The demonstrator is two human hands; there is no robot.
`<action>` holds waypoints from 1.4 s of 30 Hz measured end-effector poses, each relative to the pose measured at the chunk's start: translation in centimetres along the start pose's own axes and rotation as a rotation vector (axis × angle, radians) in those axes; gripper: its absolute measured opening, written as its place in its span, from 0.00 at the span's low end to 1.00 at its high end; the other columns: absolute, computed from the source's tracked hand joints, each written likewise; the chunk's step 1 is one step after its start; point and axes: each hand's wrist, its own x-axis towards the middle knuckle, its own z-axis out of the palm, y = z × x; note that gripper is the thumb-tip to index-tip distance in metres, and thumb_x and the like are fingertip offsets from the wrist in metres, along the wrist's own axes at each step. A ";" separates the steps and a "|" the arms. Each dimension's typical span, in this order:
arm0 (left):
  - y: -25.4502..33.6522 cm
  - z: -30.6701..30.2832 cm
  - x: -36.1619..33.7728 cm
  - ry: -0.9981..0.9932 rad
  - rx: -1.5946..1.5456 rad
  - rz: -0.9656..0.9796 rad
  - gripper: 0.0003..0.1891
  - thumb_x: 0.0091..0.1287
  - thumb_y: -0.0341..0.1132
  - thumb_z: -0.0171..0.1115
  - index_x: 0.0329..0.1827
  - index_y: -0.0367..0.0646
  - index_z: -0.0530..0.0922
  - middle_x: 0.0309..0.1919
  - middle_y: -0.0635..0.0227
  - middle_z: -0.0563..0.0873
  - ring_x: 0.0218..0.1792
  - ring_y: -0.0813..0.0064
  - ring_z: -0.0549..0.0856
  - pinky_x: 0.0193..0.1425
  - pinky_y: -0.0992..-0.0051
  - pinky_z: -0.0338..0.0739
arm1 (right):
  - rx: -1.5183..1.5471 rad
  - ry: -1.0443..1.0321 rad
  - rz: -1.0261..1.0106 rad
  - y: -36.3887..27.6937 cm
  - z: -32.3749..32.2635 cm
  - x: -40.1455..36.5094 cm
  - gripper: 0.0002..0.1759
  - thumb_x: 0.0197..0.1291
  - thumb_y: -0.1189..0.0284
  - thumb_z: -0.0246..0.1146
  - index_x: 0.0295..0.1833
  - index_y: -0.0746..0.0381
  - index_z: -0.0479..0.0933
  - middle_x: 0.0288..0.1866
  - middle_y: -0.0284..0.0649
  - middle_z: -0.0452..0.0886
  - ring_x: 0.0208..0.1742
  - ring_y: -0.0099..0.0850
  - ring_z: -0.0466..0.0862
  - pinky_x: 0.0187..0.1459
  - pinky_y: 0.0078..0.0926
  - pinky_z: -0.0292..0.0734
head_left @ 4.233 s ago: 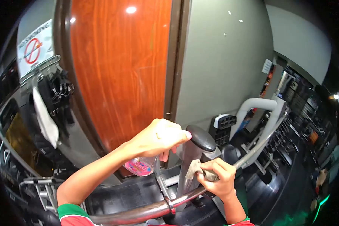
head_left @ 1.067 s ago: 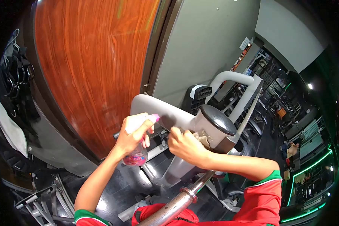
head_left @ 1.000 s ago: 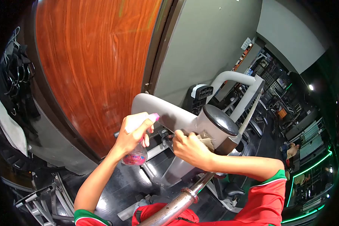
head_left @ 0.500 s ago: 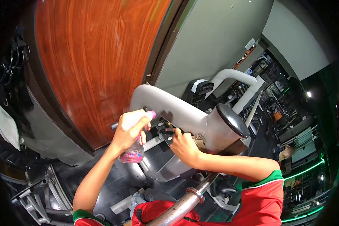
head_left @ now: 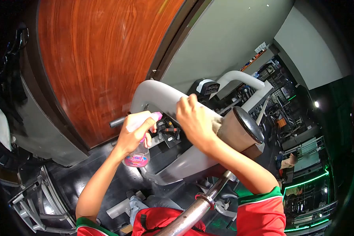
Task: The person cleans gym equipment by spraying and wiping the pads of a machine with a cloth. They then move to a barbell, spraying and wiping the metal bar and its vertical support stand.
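Note:
A clear spray bottle [head_left: 137,158] with a pink nozzle and a pink label is upright in my left hand [head_left: 134,133], whose fingers wrap round its neck and trigger. My right hand [head_left: 194,120] lies against the top of a grey machine tube [head_left: 161,94], its fingers curled. A beige cloth [head_left: 216,124] shows partly beneath my right hand, next to the machine's wide round post with a black cap [head_left: 248,125]. The rest of the cloth is hidden by the hand.
A worn metal bar [head_left: 192,216] with a red collar rises toward the machine in front of me. A reddish wooden panel [head_left: 102,67] stands behind. Metal frames [head_left: 43,204] are at the lower left. A distant person [head_left: 288,161] is at the right.
My right hand has moved up from the tube's lower side onto its top, with the cloth. My left hand still holds the bottle. The view has shifted slightly.

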 end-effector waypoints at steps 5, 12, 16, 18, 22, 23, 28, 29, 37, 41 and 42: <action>-0.8 -0.2 0.2 -0.051 0.056 -0.003 0.17 0.74 0.43 0.57 0.40 0.35 0.80 0.27 0.63 0.81 0.16 0.75 0.81 0.19 0.78 0.74 | -0.052 -0.015 -0.195 -2.7 2.3 -0.6 0.09 0.53 0.67 0.65 0.35 0.59 0.86 0.40 0.36 0.77 0.50 0.36 0.74 0.32 0.26 0.77; -0.9 -0.1 0.2 -0.045 0.032 0.020 0.17 0.75 0.44 0.57 0.41 0.34 0.80 0.28 0.63 0.81 0.16 0.75 0.81 0.19 0.79 0.74 | 0.087 -0.180 -0.347 -1.2 1.8 0.8 0.05 0.51 0.69 0.68 0.33 0.55 0.87 0.41 0.32 0.83 0.52 0.35 0.78 0.35 0.26 0.78; -0.9 -0.3 0.0 -0.028 0.044 0.002 0.17 0.75 0.44 0.56 0.41 0.35 0.79 0.28 0.63 0.82 0.15 0.75 0.81 0.19 0.79 0.73 | 0.230 -0.114 -0.161 0.5 1.9 3.9 0.07 0.47 0.72 0.71 0.36 0.56 0.86 0.43 0.36 0.85 0.53 0.36 0.81 0.39 0.29 0.80; -1.1 -0.4 -0.1 -0.018 0.041 -0.002 0.17 0.75 0.44 0.56 0.41 0.35 0.79 0.28 0.63 0.81 0.15 0.75 0.81 0.19 0.79 0.73 | 0.251 -0.018 -0.045 0.1 2.5 4.4 0.06 0.51 0.71 0.68 0.36 0.57 0.85 0.42 0.35 0.84 0.52 0.34 0.80 0.38 0.29 0.81; -1.3 -0.7 -0.3 0.010 -0.028 0.010 0.15 0.75 0.41 0.57 0.37 0.37 0.81 0.27 0.67 0.81 0.15 0.78 0.80 0.17 0.79 0.71 | 0.045 0.031 -0.269 -3.1 4.8 2.5 0.08 0.58 0.66 0.64 0.38 0.54 0.86 0.41 0.30 0.82 0.52 0.32 0.74 0.33 0.29 0.80; -1.5 -0.9 -0.4 0.012 -0.035 0.015 0.15 0.75 0.41 0.57 0.38 0.36 0.81 0.27 0.67 0.81 0.15 0.78 0.80 0.17 0.80 0.71 | 0.046 0.030 -0.268 -3.5 5.0 1.8 0.08 0.58 0.66 0.64 0.38 0.54 0.86 0.41 0.30 0.82 0.52 0.32 0.74 0.33 0.29 0.80; -1.5 -1.3 -0.5 0.027 -0.030 0.016 0.15 0.75 0.41 0.57 0.38 0.36 0.81 0.27 0.66 0.81 0.15 0.78 0.80 0.17 0.80 0.71 | 0.117 -0.069 -0.331 -2.7 5.3 2.4 0.06 0.55 0.67 0.65 0.34 0.55 0.87 0.40 0.31 0.83 0.56 0.34 0.76 0.34 0.28 0.78; -1.5 -1.2 -0.5 0.028 -0.029 0.006 0.15 0.75 0.41 0.57 0.38 0.37 0.81 0.27 0.66 0.81 0.15 0.78 0.80 0.17 0.80 0.71 | 0.156 0.029 -0.242 -2.1 5.4 3.4 0.05 0.54 0.68 0.66 0.33 0.56 0.86 0.39 0.32 0.83 0.56 0.35 0.77 0.35 0.28 0.78; -1.3 -1.0 -0.8 0.037 -0.018 0.010 0.15 0.75 0.40 0.57 0.36 0.36 0.80 0.27 0.65 0.81 0.15 0.77 0.80 0.17 0.80 0.71 | 0.122 -0.060 -0.286 -4.7 6.1 3.1 0.17 0.56 0.64 0.65 0.49 0.58 0.84 0.54 0.35 0.79 0.66 0.40 0.69 0.39 0.27 0.79; -1.7 -1.4 -0.7 0.004 -0.016 0.006 0.16 0.75 0.43 0.57 0.38 0.35 0.79 0.28 0.63 0.81 0.15 0.75 0.81 0.18 0.79 0.72 | 0.060 -0.405 -0.367 -4.6 4.6 -0.1 0.16 0.55 0.65 0.66 0.49 0.59 0.84 0.52 0.35 0.79 0.62 0.38 0.72 0.38 0.29 0.80; -1.9 -1.4 -0.7 -0.015 0.000 0.000 0.18 0.75 0.45 0.56 0.39 0.36 0.78 0.29 0.62 0.81 0.16 0.74 0.81 0.19 0.79 0.73 | 0.067 -0.401 -0.384 -3.9 4.2 -0.8 0.16 0.54 0.66 0.66 0.48 0.59 0.83 0.50 0.36 0.79 0.61 0.38 0.73 0.38 0.30 0.81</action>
